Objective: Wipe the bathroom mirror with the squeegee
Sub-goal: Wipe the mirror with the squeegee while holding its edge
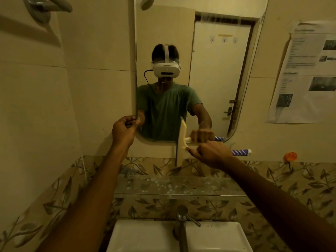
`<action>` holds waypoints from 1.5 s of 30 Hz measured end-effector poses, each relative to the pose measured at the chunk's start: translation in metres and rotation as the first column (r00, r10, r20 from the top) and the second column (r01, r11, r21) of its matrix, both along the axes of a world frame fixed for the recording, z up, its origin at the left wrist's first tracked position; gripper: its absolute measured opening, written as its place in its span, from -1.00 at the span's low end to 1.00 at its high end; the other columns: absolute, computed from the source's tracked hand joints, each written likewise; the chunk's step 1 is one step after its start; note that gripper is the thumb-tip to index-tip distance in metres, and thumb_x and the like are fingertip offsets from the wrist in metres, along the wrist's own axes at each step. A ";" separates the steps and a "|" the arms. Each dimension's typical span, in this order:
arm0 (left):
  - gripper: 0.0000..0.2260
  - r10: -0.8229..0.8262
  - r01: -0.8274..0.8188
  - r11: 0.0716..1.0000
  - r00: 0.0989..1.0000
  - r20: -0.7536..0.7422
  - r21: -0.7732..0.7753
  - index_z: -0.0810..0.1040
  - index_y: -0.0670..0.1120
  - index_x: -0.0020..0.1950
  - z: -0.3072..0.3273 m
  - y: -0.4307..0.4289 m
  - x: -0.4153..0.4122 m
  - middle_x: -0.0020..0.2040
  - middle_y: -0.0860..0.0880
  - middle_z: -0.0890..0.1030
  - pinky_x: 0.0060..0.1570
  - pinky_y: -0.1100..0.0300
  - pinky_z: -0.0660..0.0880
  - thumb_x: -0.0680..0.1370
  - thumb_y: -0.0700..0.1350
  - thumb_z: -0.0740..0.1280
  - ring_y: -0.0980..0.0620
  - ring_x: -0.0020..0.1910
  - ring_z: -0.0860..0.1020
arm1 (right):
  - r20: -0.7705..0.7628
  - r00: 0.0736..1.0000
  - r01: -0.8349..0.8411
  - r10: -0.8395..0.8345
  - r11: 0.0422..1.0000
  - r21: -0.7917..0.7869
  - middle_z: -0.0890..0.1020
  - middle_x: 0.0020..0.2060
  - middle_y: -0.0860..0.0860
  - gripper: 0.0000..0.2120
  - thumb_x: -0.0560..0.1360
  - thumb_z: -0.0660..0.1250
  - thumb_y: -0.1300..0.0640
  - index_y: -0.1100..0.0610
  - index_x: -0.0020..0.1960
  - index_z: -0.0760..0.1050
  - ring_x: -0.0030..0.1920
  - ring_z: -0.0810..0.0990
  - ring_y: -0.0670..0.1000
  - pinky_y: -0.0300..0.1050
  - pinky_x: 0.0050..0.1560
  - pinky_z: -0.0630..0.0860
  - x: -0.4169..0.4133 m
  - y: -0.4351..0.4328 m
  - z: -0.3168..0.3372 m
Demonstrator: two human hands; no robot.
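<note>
The bathroom mirror (pixel 209 73) hangs on the tiled wall ahead, tall with rounded lower corners. My left hand (pixel 123 130) pinches its lower left edge. My right hand (pixel 211 153) grips the squeegee (pixel 181 153) by its blue-and-white striped handle, which sticks out to the right. The cream blade stands upright at the mirror's bottom edge, half on the glass and half over the wall below. The mirror reflects a person in a green shirt with a headset, and the squeegee.
A speckled glass shelf (pixel 174 186) runs under the mirror. Below it are a steel tap (pixel 181 222) and a white basin (pixel 145 237). A printed sheet (pixel 307 73) and an orange hook (pixel 290 156) are on the right wall.
</note>
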State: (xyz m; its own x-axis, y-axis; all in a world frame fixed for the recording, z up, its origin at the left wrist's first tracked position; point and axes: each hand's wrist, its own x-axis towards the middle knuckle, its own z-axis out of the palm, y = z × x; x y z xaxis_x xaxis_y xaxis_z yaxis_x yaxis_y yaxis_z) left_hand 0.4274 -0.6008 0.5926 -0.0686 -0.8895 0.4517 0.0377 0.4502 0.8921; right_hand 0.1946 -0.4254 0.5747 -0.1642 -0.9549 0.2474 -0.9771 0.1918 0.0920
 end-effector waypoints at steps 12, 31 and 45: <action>-0.78 0.042 -0.042 0.999 0.999 -0.028 -0.008 0.56 -0.18 0.15 0.003 0.015 -0.005 -0.18 0.12 0.53 -0.18 0.41 0.42 0.52 -0.19 0.39 0.13 -0.11 0.51 | -0.019 0.993 0.117 -0.117 0.993 -0.001 0.48 -0.42 -0.04 -0.39 0.60 -0.06 -0.33 0.05 -0.35 0.43 -0.41 0.44 -0.08 -0.20 -0.37 0.29 -0.054 0.049 -0.008; -0.76 0.013 -0.011 1.000 0.995 -0.101 0.020 0.57 -0.15 0.15 -0.005 0.001 -0.008 0.04 -0.10 0.61 0.02 0.18 0.52 0.50 -0.14 0.42 0.01 0.05 0.56 | -0.009 0.989 0.146 -0.147 0.988 -0.042 0.45 -0.47 -0.03 -0.37 0.59 -0.06 -0.34 0.06 -0.42 0.38 -0.45 0.41 -0.05 -0.12 -0.33 0.38 -0.056 0.040 -0.005; -0.73 0.095 -0.089 0.994 0.988 -0.118 0.056 0.52 -0.21 0.24 -0.003 0.013 -0.016 0.15 -0.17 0.59 0.19 0.08 0.51 0.55 -0.22 0.34 -0.04 0.12 0.55 | 0.060 0.978 0.205 -0.200 0.975 -0.081 0.44 -0.51 -0.01 -0.32 0.47 -0.17 -0.41 0.07 -0.44 0.36 -0.47 0.41 -0.01 -0.13 -0.38 0.33 -0.130 0.083 -0.027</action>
